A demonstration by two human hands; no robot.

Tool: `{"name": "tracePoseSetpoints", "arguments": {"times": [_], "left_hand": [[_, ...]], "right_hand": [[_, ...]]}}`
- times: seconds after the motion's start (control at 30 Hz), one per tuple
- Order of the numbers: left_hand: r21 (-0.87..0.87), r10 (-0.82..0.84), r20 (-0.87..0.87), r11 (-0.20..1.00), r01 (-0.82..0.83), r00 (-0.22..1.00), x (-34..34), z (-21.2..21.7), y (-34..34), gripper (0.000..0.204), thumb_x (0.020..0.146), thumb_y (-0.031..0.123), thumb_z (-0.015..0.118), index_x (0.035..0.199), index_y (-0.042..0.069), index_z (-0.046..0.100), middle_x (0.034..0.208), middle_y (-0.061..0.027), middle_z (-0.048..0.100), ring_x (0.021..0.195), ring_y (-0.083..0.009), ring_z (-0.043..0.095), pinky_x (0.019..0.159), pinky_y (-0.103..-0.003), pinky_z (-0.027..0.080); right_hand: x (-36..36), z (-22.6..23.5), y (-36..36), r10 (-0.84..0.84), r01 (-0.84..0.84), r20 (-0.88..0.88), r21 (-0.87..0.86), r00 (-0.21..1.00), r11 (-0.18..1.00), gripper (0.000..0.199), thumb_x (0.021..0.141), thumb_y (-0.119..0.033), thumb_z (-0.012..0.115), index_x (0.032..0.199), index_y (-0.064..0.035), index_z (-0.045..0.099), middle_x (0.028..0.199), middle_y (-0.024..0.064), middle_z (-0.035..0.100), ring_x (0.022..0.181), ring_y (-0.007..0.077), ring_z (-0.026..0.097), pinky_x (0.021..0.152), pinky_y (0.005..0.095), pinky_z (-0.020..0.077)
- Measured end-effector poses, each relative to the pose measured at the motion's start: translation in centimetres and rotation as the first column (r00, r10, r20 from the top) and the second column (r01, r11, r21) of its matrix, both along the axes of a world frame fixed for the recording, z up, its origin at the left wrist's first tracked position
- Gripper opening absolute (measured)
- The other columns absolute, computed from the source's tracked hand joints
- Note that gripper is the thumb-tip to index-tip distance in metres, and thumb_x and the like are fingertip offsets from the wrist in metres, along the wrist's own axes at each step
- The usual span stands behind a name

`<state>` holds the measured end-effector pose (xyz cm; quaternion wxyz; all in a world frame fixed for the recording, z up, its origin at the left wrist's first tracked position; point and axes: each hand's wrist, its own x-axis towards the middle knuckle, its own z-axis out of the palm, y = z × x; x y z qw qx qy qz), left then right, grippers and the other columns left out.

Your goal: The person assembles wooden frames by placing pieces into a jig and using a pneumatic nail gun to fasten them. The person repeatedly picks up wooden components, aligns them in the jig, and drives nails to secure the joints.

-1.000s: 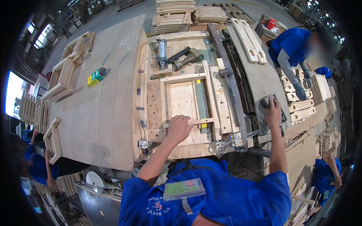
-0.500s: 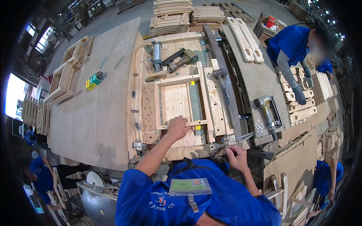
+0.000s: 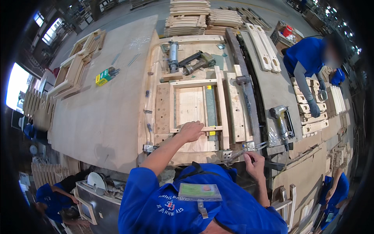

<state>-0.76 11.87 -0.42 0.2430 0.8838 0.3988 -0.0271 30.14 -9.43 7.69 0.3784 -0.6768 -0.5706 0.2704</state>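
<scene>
A pale wooden frame (image 3: pixel 198 83) lies in a wooden jig (image 3: pixel 161 109) on the bench before me. My left hand (image 3: pixel 191 131) grips its near rail, fingers curled over the top. At the jig's near right corner my right hand (image 3: pixel 255 165) pinches a small metal valve (image 3: pixel 248 146) with thumb and fingers; the exact part held is partly hidden. A gap separates the frame's right upright (image 3: pixel 222 109) from the drilled wooden clamp block (image 3: pixel 236 109). Beside that block a hammer (image 3: pixel 245 89) rests on a dark metal bar.
Two nail guns, one (image 3: pixel 200 64) behind the frame and another (image 3: pixel 282 121) on the right board, lie near an air cylinder (image 3: pixel 173 56). A green and yellow box (image 3: pixel 104 78) sits on the left panel (image 3: pixel 105 117). A gloved co-worker (image 3: pixel 306 58) handles wooden parts at far right.
The clamp block has shifted right, opening a gap beside the frame. My hands keep their places on the rail and valve. The whole view has shifted slightly; a person at lower left has moved.
</scene>
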Motion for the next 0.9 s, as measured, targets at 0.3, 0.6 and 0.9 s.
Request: {"name": "tracePoseSetpoints", "arguments": {"times": [0.3,0.6,0.9], "left_hand": [[-0.141,-0.044,0.153,0.988,0.066,0.987,1.2,8.0,2.2,0.040,0.101,0.039,0.067,0.119,0.004,0.063,0.111,-0.0232,0.072,0.111,-0.0435,0.068,0.093,-0.055,0.054],[0.171,0.108,0.350,0.969,-0.177,0.930,-8.4,17.9,-4.6,0.036,0.102,0.039,0.067,0.111,0.004,0.061,0.103,-0.0182,0.070,0.103,-0.0409,0.071,0.088,-0.054,0.055],[0.103,0.775,0.144,0.606,-0.788,0.615,-27.5,17.0,-13.0,0.046,0.102,0.044,0.064,0.121,0.002,0.061,0.113,-0.0251,0.071,0.110,-0.0459,0.068,0.093,-0.058,0.053]], "right_hand": [[-0.2,0.7,0.3,-0.213,0.217,-0.091,0.035,0.973,0.976,0.020,0.105,-0.012,0.065,0.103,0.0063,0.074,0.079,0.0055,0.067,0.068,0.0098,0.058,0.062,0.0286,0.0477],[-3.9,-0.2,2.5,-0.092,0.107,-0.145,0.102,0.985,0.989,0.027,0.110,-0.022,0.063,0.105,0.0040,0.069,0.073,0.0002,0.058,0.064,0.0079,0.053,0.056,0.0257,0.0394],[-10.4,-0.4,5.7,0.145,-0.148,0.066,0.028,0.987,0.989,0.025,0.109,-0.020,0.064,0.098,0.0016,0.070,0.067,-0.0014,0.054,0.062,0.0053,0.047,0.055,0.0263,0.0360]]}}
